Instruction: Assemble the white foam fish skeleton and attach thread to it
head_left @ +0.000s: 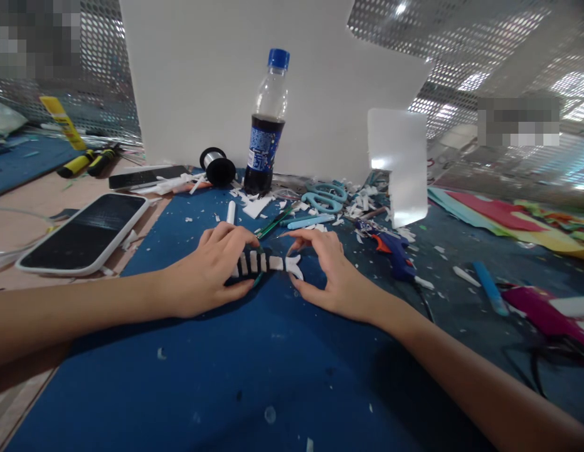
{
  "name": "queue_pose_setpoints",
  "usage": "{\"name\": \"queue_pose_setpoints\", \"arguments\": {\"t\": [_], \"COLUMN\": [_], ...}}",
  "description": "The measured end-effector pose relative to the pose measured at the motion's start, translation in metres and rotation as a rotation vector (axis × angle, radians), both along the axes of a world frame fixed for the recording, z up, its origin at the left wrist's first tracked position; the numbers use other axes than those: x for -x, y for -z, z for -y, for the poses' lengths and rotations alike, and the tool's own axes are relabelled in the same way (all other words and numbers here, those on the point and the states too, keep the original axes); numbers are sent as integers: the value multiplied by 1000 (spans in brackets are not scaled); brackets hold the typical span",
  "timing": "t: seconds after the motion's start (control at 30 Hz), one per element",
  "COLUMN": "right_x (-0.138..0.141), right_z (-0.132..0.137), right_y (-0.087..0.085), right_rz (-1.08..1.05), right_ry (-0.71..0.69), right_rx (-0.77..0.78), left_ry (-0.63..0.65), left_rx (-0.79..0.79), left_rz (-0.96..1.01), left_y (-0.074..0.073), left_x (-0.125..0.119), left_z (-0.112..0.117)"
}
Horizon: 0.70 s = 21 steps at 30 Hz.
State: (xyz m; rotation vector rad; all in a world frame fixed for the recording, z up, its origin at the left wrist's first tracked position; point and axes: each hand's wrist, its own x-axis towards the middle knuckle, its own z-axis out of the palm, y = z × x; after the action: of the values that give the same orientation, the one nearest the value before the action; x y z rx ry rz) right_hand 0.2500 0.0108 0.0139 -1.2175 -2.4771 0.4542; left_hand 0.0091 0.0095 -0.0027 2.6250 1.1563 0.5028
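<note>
Head view: left hand (214, 267) curls over white strips (253, 262), right hand (337, 276) brackets the forked piece (292, 264); whether either grips, can't tell!

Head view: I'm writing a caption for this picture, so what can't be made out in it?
In the head view:
Left end of the row of white pieces: hidden by the left hand.
Whether the right hand touches the forked white piece: too small to tell.
Lettering on the bottle label: too small to read.
Right end of the magenta tool: cut off by the right edge.
</note>
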Motion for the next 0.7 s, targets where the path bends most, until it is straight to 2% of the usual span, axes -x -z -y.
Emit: {"name": "queue_pose_setpoints", "arguments": {"t": [0.7], "right_x": [1], "right_z": [1], "right_y": [0], "right_rz": [-6], "right_ry": [10], "right_rx": [5], "left_ry": [4], "left_rx": [-36], "left_rz": [12], "left_y": [3], "left_x": [-1], "left_z": [-2]}}
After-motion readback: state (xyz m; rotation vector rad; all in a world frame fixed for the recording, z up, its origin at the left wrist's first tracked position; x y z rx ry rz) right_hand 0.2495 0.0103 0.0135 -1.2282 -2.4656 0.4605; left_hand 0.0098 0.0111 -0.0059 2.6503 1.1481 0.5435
